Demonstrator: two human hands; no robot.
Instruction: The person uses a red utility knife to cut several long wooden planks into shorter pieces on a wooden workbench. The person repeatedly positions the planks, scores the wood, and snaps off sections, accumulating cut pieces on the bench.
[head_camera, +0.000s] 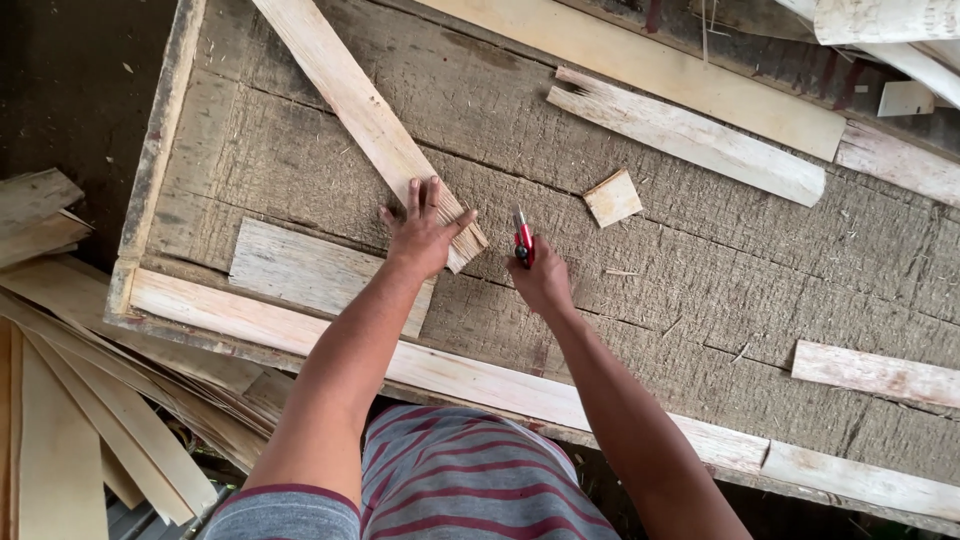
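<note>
Slat (365, 120) of pale wood lies pinned at its near end under the left hand (424, 233), fingers spread flat on it. Just right of that grip, the right hand (543, 281) is clenched around one red knife (522, 240), blade end pointing away from the person. One small square offcut (612, 198) lies beyond the knife. One short board (300, 270) sits just left of the pressing hand, on the worn bench (700, 290).

Both arms extend forward to mid-frame. Left hand (425, 232) lies flat, fingers spread. Right hand (541, 280) is clenched in a fist.
</note>
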